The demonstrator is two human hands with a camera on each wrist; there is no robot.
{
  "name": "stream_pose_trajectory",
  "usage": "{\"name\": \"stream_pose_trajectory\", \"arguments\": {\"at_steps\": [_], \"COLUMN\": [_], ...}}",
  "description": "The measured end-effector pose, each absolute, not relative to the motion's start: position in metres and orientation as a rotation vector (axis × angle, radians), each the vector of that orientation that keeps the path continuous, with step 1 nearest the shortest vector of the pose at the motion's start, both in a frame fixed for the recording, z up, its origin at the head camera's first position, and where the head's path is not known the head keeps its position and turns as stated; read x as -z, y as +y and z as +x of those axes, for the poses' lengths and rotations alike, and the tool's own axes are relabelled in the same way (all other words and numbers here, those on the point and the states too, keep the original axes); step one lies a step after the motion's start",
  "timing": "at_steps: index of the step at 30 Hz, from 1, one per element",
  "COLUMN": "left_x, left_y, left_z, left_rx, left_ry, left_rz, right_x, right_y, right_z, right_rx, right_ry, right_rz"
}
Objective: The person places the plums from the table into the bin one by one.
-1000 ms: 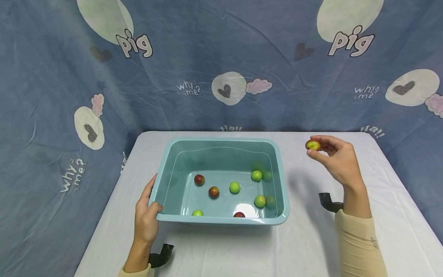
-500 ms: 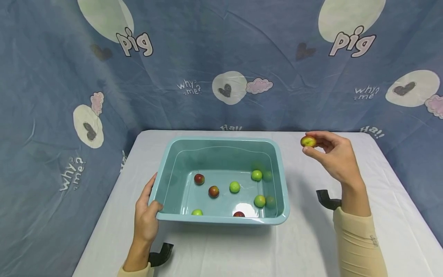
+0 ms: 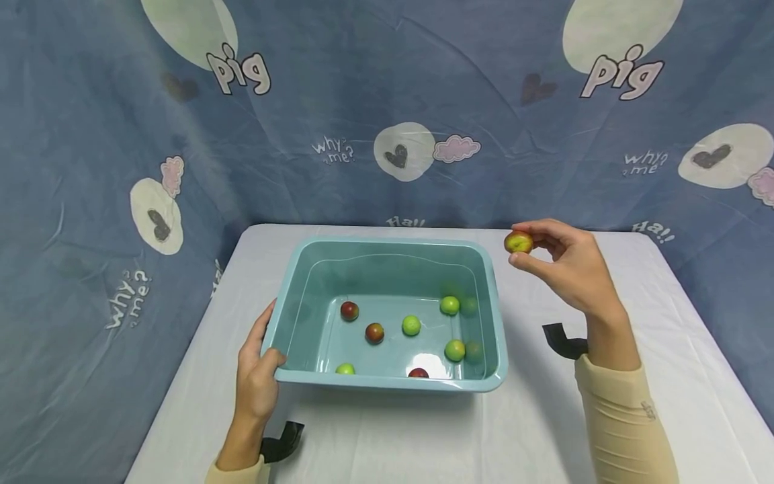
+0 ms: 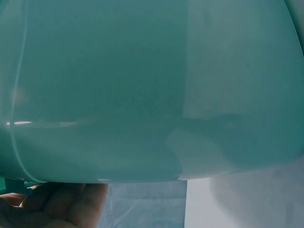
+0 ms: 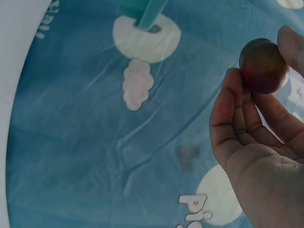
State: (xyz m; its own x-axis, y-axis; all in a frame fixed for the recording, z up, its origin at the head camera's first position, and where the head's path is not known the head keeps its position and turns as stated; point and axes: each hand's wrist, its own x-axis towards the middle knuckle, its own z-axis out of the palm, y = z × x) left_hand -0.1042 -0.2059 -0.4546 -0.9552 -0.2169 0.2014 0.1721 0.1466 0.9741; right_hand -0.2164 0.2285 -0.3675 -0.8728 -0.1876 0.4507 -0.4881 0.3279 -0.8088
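My left hand (image 3: 256, 380) grips the left rim of a teal plastic basin (image 3: 387, 384), thumb over the edge and fingers on the outside. In the left wrist view the basin's outer wall (image 4: 104, 85) fills most of the picture, with curled fingers (image 4: 88, 204) below it. Up at the right, beyond the basin's right rim, my right hand (image 3: 571, 272) pinches a red and yellow-green plum (image 3: 519, 242) between thumb and fingertips. The right wrist view shows this plum (image 5: 264, 66) from its darker red side. Inside the basin lie several loose plums, some green (image 3: 411, 326), some dark red (image 3: 374, 333).
A white cloth (image 3: 387, 437) covers the table. Behind and to the left hangs a blue printed curtain (image 3: 338, 74). Black curved pieces (image 3: 565, 341) stick out from both wrists. A shadow falls on the cloth below the basin's front rim.
My right hand has moved left and slightly up with the plum, closer to the basin's right rim. The left hand and the basin have hardly moved.
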Motion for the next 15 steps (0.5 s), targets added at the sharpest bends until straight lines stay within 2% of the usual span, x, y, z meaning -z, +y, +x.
{"name": "stream_pose_trajectory", "arguments": {"at_steps": [15], "left_x": [0.453], "left_y": [-0.206], "left_z": [-0.104], "left_rx": [1.869], "left_ry": [-2.147], "left_rz": [0.053], "right_x": [0.357], "right_y": [0.209], "right_z": [-0.217], "right_rx": [-1.529], "right_ry": [-2.373], "right_rz": [0.761]}}
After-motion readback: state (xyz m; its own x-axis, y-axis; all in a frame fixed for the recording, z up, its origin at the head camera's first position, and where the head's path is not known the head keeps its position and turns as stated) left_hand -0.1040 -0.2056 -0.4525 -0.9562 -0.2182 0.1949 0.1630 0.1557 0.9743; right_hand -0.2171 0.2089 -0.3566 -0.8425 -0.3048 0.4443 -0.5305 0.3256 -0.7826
